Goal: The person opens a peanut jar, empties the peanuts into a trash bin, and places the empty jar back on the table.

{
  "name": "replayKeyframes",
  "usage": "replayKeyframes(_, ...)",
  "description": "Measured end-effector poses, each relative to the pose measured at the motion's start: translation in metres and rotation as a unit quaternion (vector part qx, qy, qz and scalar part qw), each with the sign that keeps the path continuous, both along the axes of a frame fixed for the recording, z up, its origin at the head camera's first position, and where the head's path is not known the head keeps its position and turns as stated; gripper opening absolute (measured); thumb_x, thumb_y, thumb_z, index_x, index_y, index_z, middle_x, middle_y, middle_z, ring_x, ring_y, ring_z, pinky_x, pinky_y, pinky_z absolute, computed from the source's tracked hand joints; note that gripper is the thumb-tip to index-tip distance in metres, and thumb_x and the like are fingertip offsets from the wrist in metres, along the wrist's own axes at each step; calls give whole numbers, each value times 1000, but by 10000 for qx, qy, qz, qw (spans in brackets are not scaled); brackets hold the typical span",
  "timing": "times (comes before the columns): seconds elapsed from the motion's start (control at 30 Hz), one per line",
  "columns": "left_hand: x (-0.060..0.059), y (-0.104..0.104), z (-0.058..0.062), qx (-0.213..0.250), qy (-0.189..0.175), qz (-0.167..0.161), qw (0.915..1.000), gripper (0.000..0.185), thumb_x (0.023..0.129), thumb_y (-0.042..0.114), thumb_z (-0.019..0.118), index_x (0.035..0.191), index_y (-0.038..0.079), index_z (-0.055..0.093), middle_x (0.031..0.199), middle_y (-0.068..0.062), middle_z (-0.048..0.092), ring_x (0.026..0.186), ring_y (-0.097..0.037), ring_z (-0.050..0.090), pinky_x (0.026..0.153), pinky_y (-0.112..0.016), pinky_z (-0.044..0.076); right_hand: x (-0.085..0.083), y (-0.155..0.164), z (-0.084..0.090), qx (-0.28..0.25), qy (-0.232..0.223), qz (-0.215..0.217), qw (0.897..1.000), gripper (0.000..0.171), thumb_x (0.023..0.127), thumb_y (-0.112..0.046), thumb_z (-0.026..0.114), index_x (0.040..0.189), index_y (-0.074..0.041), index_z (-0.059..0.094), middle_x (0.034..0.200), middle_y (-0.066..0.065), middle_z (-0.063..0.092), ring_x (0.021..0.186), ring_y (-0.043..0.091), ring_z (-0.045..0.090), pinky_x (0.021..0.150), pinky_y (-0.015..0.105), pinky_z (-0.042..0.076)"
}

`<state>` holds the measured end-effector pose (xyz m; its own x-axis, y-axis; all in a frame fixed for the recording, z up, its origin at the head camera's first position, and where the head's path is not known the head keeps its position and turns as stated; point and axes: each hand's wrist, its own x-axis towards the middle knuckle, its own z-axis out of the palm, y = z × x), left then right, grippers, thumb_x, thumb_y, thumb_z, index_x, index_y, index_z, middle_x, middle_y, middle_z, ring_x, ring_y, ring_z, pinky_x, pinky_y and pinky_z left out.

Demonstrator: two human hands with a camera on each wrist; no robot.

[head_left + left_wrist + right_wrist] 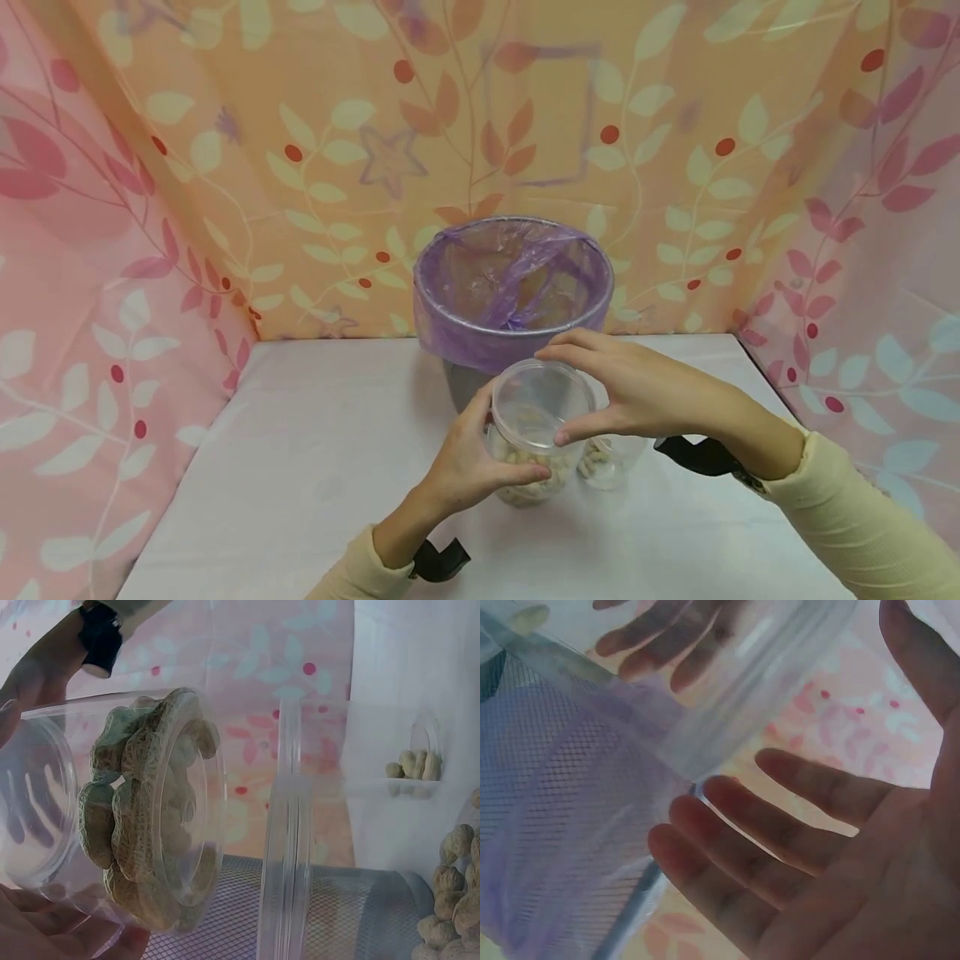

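Observation:
My left hand (463, 465) grips a clear plastic jar (542, 385) around its side, with the open mouth tilted up towards me. Several peanuts in their shells (131, 802) lie at the bottom of this jar. My right hand (645, 385) is at the far side and right of the rim, thumb and fingers spread apart. In the right wrist view its fingers (772, 832) are relaxed beside the jar wall. Below the held jar stands a second clear jar with many peanuts (525, 493). Right of that one, a third clear jar (613, 473) holds fewer peanuts.
Behind the jars stands a grey mesh bin (459, 385) lined with a purple plastic bag (480, 348). A white cloth covers the table (315, 467). Patterned curtains (300, 208) hang at the back and on both sides.

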<state>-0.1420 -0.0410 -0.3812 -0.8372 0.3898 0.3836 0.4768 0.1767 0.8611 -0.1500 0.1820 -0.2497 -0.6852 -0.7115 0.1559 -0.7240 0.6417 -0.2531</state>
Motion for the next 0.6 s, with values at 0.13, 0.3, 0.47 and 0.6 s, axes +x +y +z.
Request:
replayKeyframes(0.13, 2, 2, 0, -113, -122, 87, 9998, 105, 64, 30, 92, 150, 25, 32, 138, 3, 52, 118, -18, 55, 96, -35, 48, -2, -11, 9, 527, -143, 127, 9984, 82, 78, -68, 64, 137, -12, 53, 134, 1, 54, 118, 19, 58, 96, 40, 53)
replayKeyframes(0.3, 4, 4, 2, -224, -242, 259, 9991, 104, 64, 34, 91, 149, 27, 32, 135, 6, 52, 113, -13, 54, 93, -33, 48, -5, -25, 12, 944, -59, 265, 9952, 82, 78, -67, 65, 135, -9, 54, 128, 5, 57, 109, 20, 61, 90, 38, 55)
replayKeyframes(0.47, 5, 6, 1, -266, -246, 435, 9984, 102, 63, 39, 91, 148, 28, 34, 131, 6, 53, 107, -12, 54, 89, -30, 48, -6, -33, 12, 1226, -221, 58, 9922, 84, 75, -64, 71, 134, -7, 53, 123, 6, 59, 99, 18, 63, 82, 34, 56)
replayKeyframes(0.6, 6, 7, 0, -321, -171, 470, 9982, 103, 63, 40, 91, 148, 26, 34, 130, 4, 54, 105, -12, 54, 87, -27, 49, -6, -37, 12, 1416, -415, -129, 9890, 88, 74, -63, 72, 137, -6, 50, 122, 7, 59, 98, 19, 63, 83, 36, 56)
